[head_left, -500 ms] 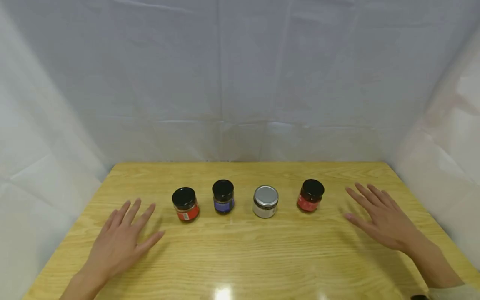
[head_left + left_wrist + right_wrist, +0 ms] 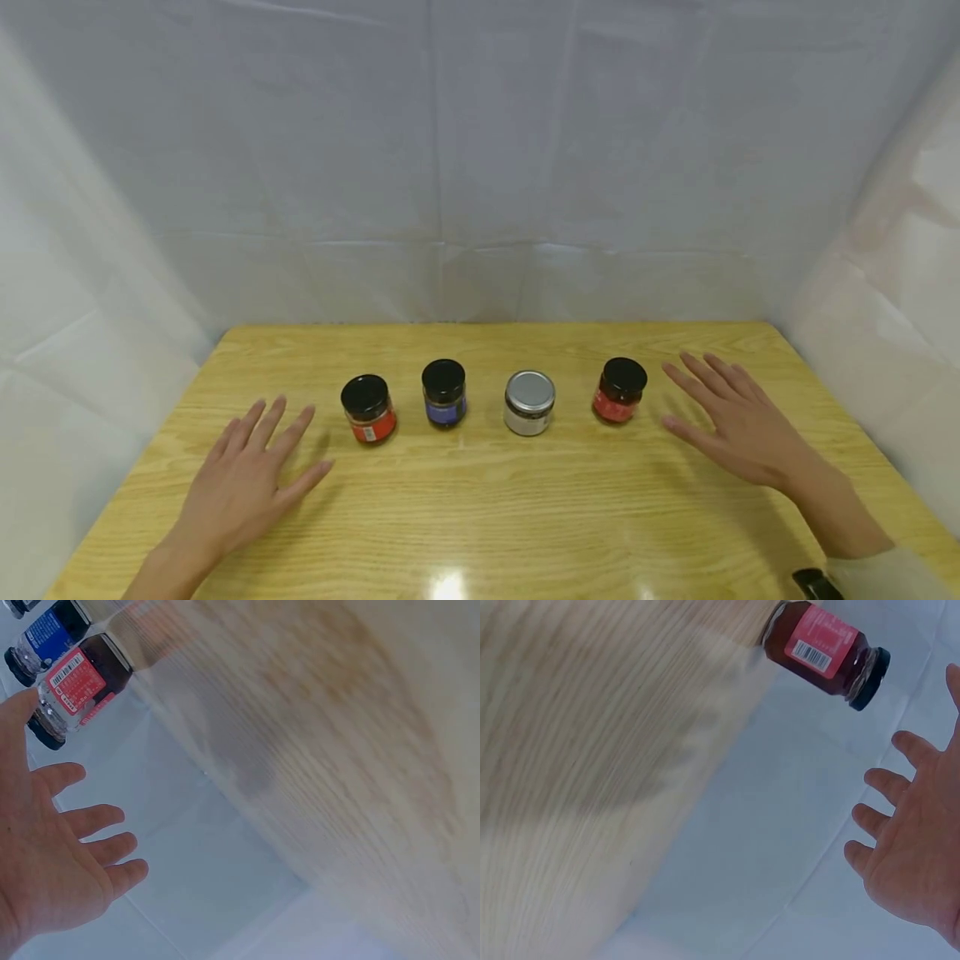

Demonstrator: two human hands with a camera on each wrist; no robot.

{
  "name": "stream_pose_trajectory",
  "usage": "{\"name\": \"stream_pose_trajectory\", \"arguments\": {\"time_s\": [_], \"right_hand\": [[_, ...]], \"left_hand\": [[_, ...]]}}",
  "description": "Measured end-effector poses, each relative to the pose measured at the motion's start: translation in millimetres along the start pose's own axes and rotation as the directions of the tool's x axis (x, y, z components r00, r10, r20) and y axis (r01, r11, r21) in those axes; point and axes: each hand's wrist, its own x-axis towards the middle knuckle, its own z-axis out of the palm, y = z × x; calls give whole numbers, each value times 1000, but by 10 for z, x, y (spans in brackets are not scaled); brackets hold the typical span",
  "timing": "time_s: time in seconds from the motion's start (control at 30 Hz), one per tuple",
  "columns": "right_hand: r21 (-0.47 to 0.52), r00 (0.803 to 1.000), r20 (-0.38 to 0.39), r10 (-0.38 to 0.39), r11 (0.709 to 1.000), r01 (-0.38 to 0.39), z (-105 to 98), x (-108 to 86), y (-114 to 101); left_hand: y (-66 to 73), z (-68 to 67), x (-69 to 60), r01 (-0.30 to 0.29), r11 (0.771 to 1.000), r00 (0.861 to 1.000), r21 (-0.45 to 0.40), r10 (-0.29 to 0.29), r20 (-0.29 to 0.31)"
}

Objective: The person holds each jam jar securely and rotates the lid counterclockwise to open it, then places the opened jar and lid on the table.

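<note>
Spread across the wooden table are several small jars standing upright. From the left come a black-lidded jar with a red label (image 2: 370,410), a black-lidded jar with a blue label (image 2: 445,394), a silver-lidded jar with a pale label (image 2: 528,403) and a dark red jar with a pinkish-red label (image 2: 618,390). My left hand (image 2: 238,483) hovers with spread fingers left of the red-labelled jar, apart from it. Holding nothing, my right hand (image 2: 738,421) is just right of the pinkish-red-labelled jar (image 2: 821,646), fingers extended, without touching it.
White sheeting (image 2: 480,167) hangs behind the wooden table (image 2: 480,508) and along both sides. A black object (image 2: 816,583) shows beside the right sleeve at the lower edge.
My right hand has moved left, closer to the pinkish-red-labelled jar. The left hand has barely shifted, and the jars stand where they were.
</note>
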Motion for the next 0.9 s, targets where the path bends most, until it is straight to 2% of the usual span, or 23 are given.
{"name": "stream_pose_trajectory", "arguments": {"time_s": [0.23, 0.57, 0.9], "right_hand": [[-10, 999, 12, -39, 999, 39, 15, 149, -128], [11, 997, 63, -38, 999, 38, 62, 399, -378], [4, 992, 18, -122, 993, 122, 153, 623, -627]], "left_hand": [[11, 1, 5, -1, 1000, 1000, -3, 1, -5], [24, -10, 17, 6, 1000, 1000, -5, -6, -14], [60, -29, 33, 15, 1000, 1000, -26, -15, -11]]}}
